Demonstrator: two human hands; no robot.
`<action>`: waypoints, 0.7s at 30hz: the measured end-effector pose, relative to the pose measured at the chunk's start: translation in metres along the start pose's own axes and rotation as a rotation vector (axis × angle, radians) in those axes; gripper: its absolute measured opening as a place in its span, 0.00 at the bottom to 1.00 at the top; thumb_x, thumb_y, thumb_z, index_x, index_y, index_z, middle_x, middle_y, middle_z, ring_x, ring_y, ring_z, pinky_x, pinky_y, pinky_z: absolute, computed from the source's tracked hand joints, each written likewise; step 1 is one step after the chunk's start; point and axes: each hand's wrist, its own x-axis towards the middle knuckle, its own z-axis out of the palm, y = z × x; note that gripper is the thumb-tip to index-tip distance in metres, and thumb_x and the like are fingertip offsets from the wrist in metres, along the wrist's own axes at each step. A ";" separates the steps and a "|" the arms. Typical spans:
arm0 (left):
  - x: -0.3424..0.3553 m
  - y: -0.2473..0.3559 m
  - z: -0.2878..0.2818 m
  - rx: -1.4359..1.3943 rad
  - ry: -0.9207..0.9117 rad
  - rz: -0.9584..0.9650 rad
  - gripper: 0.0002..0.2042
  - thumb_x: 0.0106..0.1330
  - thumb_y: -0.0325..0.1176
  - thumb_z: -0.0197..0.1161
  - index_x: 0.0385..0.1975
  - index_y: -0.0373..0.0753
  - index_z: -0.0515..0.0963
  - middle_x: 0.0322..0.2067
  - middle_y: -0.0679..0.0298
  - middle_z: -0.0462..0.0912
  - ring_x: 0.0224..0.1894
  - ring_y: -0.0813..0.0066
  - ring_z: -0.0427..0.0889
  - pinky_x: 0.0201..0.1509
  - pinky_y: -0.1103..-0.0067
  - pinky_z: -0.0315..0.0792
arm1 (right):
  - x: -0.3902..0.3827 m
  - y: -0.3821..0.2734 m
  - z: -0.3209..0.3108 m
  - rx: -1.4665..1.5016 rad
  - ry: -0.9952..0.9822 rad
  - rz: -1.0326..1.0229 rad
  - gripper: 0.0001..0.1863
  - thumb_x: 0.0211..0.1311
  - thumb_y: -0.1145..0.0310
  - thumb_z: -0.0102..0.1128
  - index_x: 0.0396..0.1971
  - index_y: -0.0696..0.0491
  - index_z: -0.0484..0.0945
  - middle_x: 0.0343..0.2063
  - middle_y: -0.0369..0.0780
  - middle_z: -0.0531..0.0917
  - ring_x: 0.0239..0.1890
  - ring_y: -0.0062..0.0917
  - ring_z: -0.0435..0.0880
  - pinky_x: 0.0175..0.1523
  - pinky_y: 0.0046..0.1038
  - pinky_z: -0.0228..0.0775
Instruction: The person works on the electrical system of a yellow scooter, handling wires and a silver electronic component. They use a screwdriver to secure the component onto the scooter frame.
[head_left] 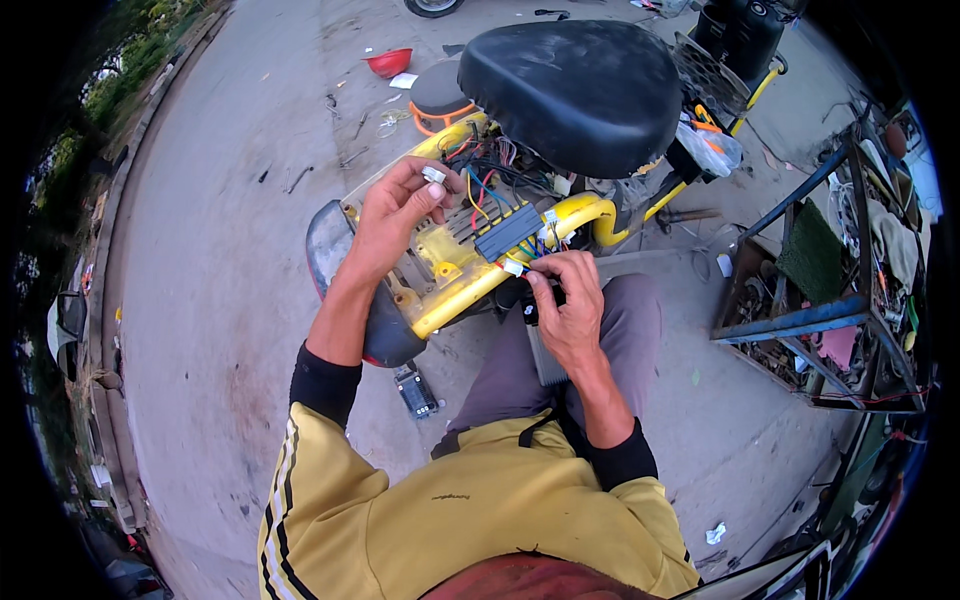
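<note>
My left hand (408, 205) pinches a small white plastic piece (433, 174), apparently a connector, over a yellow scooter frame (445, 305). My right hand (566, 300) is closed on thin coloured wires (530, 270) beside a white connector (513, 267). Between my hands lies a black finned block (507, 231) with yellow, blue and red wires around it. A tangle of wiring (500, 165) sits in the frame's open body under a raised black seat (568, 90). A silver finned case (545, 355) stands below my right hand, partly hidden by it.
A small black device (415, 390) lies on the concrete below the frame. A metal cart (790, 322) full of scrap stands at right. A red bowl-like object (388, 62) and an orange-rimmed round object (438, 118) lie behind. A curb (118, 265) runs along the left.
</note>
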 end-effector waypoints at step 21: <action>-0.002 -0.013 0.021 0.605 0.010 0.249 0.12 0.67 0.22 0.66 0.50 0.33 0.80 0.36 0.68 0.82 0.37 0.81 0.77 0.42 0.82 0.72 | -0.027 0.038 -0.072 0.130 0.313 0.254 0.17 0.64 0.77 0.68 0.53 0.57 0.80 0.42 0.42 0.84 0.43 0.31 0.84 0.48 0.29 0.76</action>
